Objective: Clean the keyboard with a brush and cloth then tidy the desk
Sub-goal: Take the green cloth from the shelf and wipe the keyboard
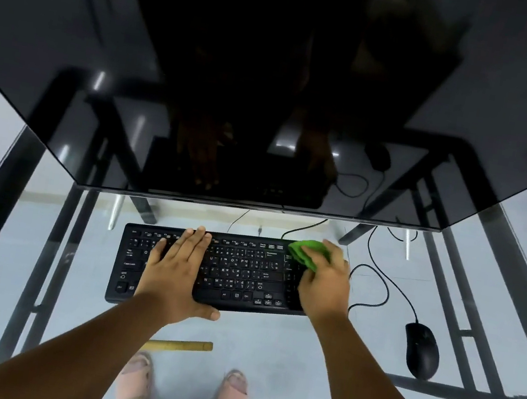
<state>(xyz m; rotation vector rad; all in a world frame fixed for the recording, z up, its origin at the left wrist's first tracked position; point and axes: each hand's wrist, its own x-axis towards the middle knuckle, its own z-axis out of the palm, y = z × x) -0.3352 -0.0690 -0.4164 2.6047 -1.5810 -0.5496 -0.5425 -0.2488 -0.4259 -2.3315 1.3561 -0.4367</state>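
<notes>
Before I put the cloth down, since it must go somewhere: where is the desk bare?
Bare glass lies left of the keyboard, and in front of it, right of the wooden stick. Crowded: right side, where cables loop toward the mouse; your right hand holds the green cloth there.

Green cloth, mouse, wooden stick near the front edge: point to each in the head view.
green cloth [302, 253]: head view, on the bunched fabric showing past the right hand's fingers.
mouse [421, 351]: head view, on the middle of its black shell.
wooden stick [180, 346]: head view, on its visible shaft.
</notes>
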